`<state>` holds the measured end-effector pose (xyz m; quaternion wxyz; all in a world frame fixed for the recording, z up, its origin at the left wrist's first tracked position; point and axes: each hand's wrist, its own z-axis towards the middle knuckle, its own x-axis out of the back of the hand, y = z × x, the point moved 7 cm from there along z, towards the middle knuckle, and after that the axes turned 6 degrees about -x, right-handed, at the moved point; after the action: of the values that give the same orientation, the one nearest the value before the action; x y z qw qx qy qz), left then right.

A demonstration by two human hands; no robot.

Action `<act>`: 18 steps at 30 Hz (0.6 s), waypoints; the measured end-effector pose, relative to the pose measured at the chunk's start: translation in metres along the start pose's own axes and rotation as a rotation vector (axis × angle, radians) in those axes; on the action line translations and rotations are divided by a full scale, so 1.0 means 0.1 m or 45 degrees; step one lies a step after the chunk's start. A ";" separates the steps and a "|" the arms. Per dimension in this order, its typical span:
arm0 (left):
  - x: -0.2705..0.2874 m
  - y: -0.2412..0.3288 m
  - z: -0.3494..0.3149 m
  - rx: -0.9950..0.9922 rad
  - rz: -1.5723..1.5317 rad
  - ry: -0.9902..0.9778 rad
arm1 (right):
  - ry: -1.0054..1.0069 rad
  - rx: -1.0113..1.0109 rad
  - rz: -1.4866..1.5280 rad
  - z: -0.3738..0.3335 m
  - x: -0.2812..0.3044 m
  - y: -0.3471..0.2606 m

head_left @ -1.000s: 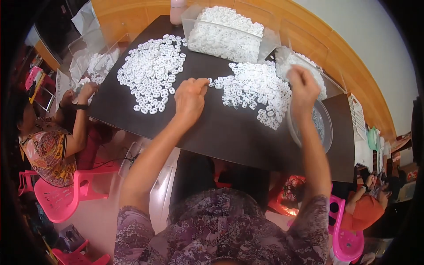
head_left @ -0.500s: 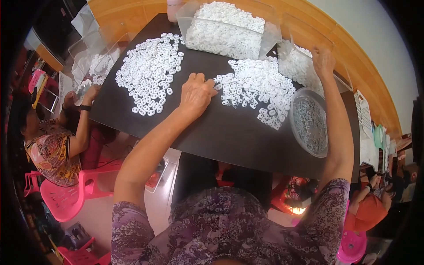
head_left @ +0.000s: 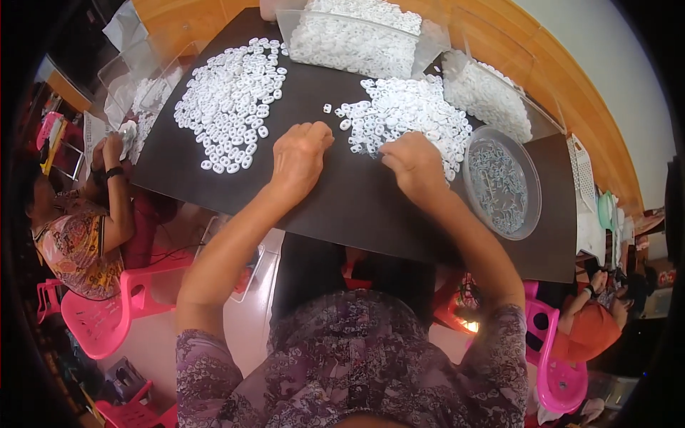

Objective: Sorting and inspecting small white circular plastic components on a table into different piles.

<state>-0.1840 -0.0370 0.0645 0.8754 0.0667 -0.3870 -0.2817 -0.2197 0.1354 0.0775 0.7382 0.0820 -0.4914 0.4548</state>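
Drawing back from the small white parts, the left hand [head_left: 300, 157] had left a strip of dark table [head_left: 349, 200] between its curled fingers and the right-hand pile [head_left: 410, 100]; half a second earlier it had sat right at that pile's edge. A lone white piece [head_left: 327, 108] showed just off the pile, where the left hand no longer hid it. The larger change was on the right: the right hand [head_left: 416, 167], which had been up by the heaped white pieces [head_left: 489, 96] at the back right, had come down to the pile's near edge. That seemed to bring both hands into the same working spot, with the reach outward over.

As for the fingers, the left hand stood between two groups: the spread of oval two-holed pieces [head_left: 232, 100] lay well to its left, and the lone piece lay beyond its knuckles and slightly right, not touched. Its fingers were folded with the tips turned out of sight, so whether they gripped anything could not be told. Further right, loose parts lay just left of the right hand's thumb and forefinger, which were drawn together; whether a part was pinched there could not be made out. The round clear tub [head_left: 534, 203] of small grey bits stood apart, to the right of that hand.
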 end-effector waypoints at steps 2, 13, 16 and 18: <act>0.10 0.05 -0.08 0.143 -0.155 -0.022 | -0.004 -0.013 0.007 -0.03 -0.08 -0.04; 0.10 0.04 -0.54 0.970 -1.291 -0.007 | 0.003 -0.114 0.118 0.00 -0.11 -0.09; 0.09 0.02 -0.63 0.994 -1.388 0.042 | -0.030 -0.192 0.106 -0.06 -0.09 -0.05; 0.10 0.01 -0.69 1.036 -1.378 0.059 | -0.052 -0.206 0.123 -0.09 -0.11 -0.09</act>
<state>-0.1287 -0.0484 0.0235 0.5245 0.5812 -0.3555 -0.5107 -0.2083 0.1289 0.0669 0.7095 0.0077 -0.5447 0.4469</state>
